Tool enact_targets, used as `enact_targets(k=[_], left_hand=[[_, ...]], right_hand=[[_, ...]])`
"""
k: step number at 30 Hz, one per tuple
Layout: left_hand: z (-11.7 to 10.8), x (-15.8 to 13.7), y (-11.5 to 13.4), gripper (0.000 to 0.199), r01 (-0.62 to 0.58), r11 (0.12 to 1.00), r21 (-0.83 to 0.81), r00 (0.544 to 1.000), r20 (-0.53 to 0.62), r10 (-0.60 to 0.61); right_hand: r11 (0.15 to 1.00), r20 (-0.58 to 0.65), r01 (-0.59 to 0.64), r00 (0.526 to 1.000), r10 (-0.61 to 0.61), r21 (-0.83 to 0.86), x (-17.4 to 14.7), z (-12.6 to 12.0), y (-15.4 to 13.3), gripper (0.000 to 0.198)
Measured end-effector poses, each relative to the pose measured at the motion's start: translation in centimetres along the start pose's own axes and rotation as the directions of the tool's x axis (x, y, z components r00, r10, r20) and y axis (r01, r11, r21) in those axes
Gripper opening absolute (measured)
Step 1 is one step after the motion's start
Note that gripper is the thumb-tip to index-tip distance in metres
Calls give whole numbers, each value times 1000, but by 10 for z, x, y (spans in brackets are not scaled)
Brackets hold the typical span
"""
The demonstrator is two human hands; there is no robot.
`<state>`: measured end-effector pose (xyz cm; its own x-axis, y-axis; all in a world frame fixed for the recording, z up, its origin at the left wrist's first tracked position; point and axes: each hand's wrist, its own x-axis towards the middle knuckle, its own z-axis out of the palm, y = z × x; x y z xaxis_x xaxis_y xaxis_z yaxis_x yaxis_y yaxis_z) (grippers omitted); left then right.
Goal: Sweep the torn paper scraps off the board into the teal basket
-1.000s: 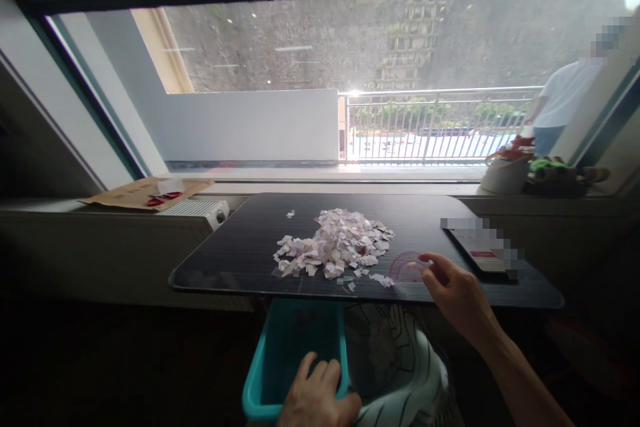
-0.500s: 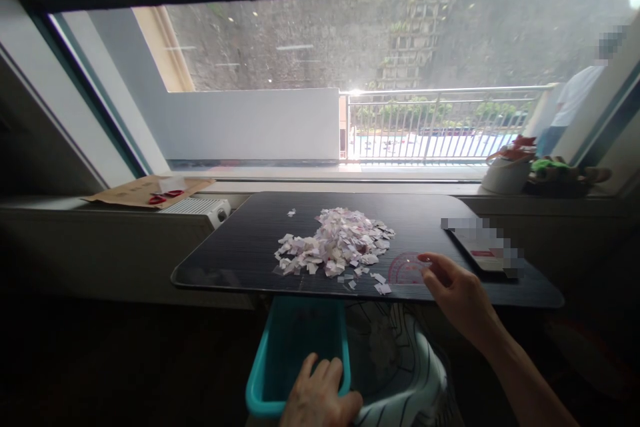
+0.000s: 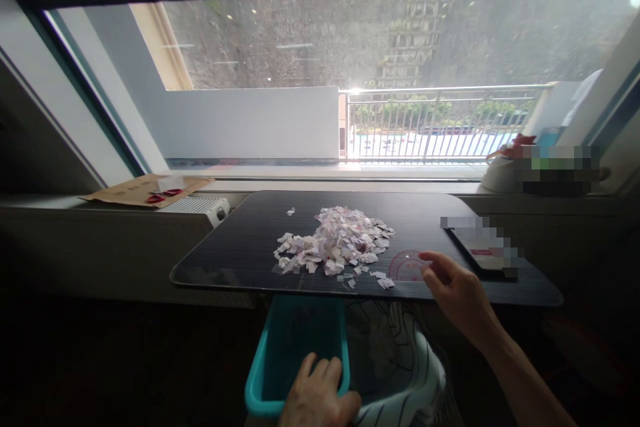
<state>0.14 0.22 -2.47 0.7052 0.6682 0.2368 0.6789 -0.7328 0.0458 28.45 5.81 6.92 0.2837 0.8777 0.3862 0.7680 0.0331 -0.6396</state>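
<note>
My right hand point(image 3: 457, 287) is above the right part of the dark table. Its thumb and index finger pinch the right end of a clear protractor point(image 3: 407, 267) with reddish markings. Just left of the protractor lies a heap of small white paper scraps point(image 3: 345, 237), with a few loose scraps point(image 3: 384, 281) close to its lower edge. Below the table's front edge, my left hand point(image 3: 320, 390) grips the near right rim of a turquoise plastic bin point(image 3: 256, 373). The bin's inside is dark, so I cannot tell what it holds.
The dark table point(image 3: 235, 240) stands against a window. A tablet-like device point(image 3: 480, 250), partly blurred, lies at its right. Red-handled scissors point(image 3: 163, 195) rest on brown paper point(image 3: 115, 192) at left. Beside the bin is striped cloth point(image 3: 425, 380). A white pot point(image 3: 500, 172) stands on the sill.
The protractor and the loose scraps beside it have shifted very slightly. My left hand stays on the bin. Outside, the person has moved right, mostly out of sight behind the window frame.
</note>
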Motion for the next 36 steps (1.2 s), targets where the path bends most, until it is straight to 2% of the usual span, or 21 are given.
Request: enact_targets(k=[7,9,14,16,19,26,29,33,36], left_hand=[[-16,5,8,10,31,999,25,999,41,-32],[-19,7,11,9,57,997,53,998,34,-59],[-16,8,10,11,46,999,11,998,-44,-46],[-17,7,7,10,37,999,-26,996,-81,-39],[-24,7,4,19,23,998,-58,993,-118,-30],[-33,4,3,29,-25,997,-73,986,-167,12],[-31,2,3,31,-44,998,-52,980,-195,33],[-25,0,1,30,-75,997,-21,974,-217,68],[-23,-2,-1,31,-103,995,16,967,-232,104]], right_hand=[[999,-63,-35,998,33,-41,-3,-3,5,37],[999,-43,-27,999,25,-32,-5,-3,6,37],[999,61,6,998,-8,32,-9,0,4,38],[999,64,-4,998,1,52,-8,2,3,38],[997,65,-20,998,15,78,-9,5,2,38],[994,129,17,991,-31,109,-16,2,2,37],[994,92,22,995,-32,103,-16,0,1,37],[996,-51,7,999,-2,89,-9,3,2,38],[997,-53,4,999,0,76,-7,7,4,38]])
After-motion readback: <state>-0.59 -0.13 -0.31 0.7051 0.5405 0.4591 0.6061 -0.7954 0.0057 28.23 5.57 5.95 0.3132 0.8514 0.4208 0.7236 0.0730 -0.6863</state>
